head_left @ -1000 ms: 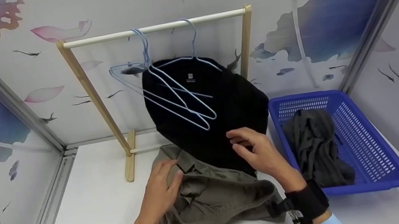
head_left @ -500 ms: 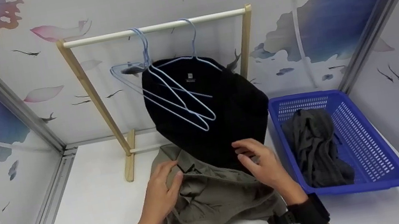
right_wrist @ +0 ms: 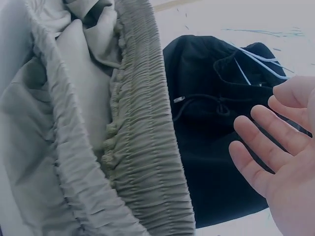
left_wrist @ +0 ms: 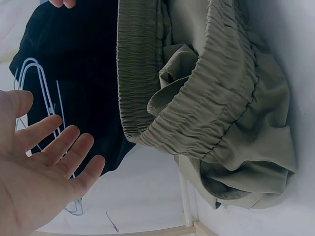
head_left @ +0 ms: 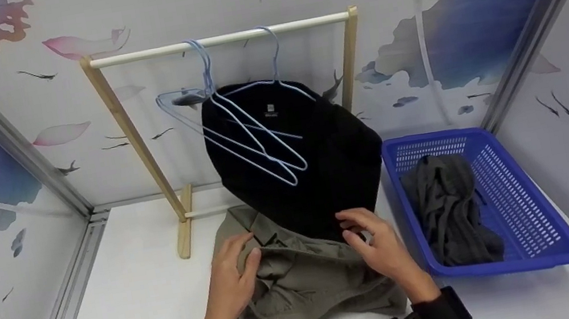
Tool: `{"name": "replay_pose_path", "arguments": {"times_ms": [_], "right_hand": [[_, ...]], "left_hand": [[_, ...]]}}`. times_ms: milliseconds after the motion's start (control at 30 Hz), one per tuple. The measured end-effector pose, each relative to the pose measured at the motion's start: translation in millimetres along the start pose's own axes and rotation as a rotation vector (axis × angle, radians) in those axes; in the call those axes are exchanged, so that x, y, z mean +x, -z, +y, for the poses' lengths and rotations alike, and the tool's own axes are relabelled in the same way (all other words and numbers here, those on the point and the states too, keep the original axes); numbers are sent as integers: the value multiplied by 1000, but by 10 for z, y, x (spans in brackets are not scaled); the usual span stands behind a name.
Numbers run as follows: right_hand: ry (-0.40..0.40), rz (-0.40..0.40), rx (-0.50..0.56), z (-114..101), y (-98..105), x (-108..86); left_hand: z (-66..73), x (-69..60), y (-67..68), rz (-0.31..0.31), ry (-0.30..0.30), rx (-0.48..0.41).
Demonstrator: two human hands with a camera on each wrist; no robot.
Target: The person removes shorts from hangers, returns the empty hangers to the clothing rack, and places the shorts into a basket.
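An olive garment (head_left: 311,285) with a gathered elastic waistband (left_wrist: 140,73) lies on the white table. My left hand (head_left: 232,281) is over its left part, fingers spread and relaxed; the left wrist view shows this hand (left_wrist: 54,162) apart from the cloth with nothing in it. My right hand (head_left: 386,249) is above the garment's right side, in front of the black garment (head_left: 299,180). In the right wrist view the right hand (right_wrist: 280,152) has loosely bent fingers and holds nothing. The black garment is on a light blue hanger (head_left: 277,62).
A rack with a white bar (head_left: 140,56) and wooden legs (head_left: 133,138) stands at the back. Empty blue hangers (head_left: 241,126) hang left of centre, overlapping the black garment. At the right, a blue basket (head_left: 528,199) holds a dark grey garment (head_left: 449,213).
My right hand has moved down, toward the olive garment. My left hand has shifted slightly down. The garment's right edge lies a little differently; the rack and basket look the same.
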State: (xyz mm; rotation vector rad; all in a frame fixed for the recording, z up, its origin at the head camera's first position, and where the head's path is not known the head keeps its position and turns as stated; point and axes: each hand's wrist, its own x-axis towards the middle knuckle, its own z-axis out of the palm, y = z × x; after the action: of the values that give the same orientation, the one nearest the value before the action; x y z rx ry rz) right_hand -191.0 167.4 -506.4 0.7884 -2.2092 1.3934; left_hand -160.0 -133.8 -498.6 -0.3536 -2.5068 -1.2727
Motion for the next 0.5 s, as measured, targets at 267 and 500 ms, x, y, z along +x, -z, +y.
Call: {"name": "replay_pose_path", "arguments": {"times_ms": [267,500], "right_hand": [[-10,-17,-68,63,-69,-128],[-128,-129,-102,15,-184,-252]], "left_hand": [[-14,-83,-50,20,46,-59],[-27,-128,-97,67,42,-58]]}}
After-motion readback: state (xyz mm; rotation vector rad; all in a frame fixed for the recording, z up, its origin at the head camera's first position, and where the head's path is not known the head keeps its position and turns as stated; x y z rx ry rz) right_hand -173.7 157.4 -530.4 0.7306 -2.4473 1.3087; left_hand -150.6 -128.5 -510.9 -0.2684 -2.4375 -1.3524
